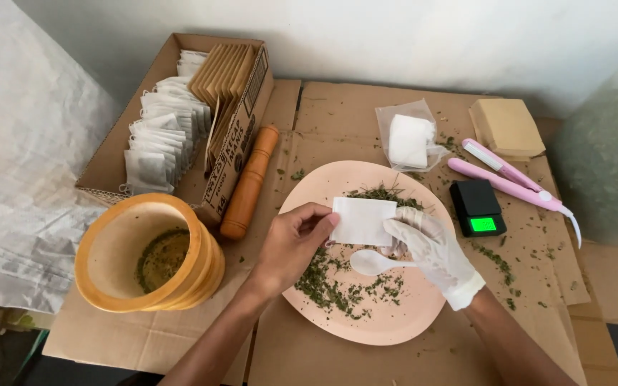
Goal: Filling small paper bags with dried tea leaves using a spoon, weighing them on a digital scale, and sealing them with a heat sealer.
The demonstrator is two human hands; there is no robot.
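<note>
Sachet: small white paper filter bag (pixel 363 221), pinched between my bare left hand (pixel 293 246) and gloved right hand (pixel 430 250), above the pink plate (pixel 395 325).
Spoon: white plastic spoon (pixel 370 263), under my right fingers, at six o'clock of the bag, ready over the green dried herbs (pixel 330 282).

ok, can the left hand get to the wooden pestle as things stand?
Probably yes, once freed. The left hand pinches a white sachet with the gloved right hand. The pestle lies just up-left of it on bare cardboard, with nothing in between.
</note>
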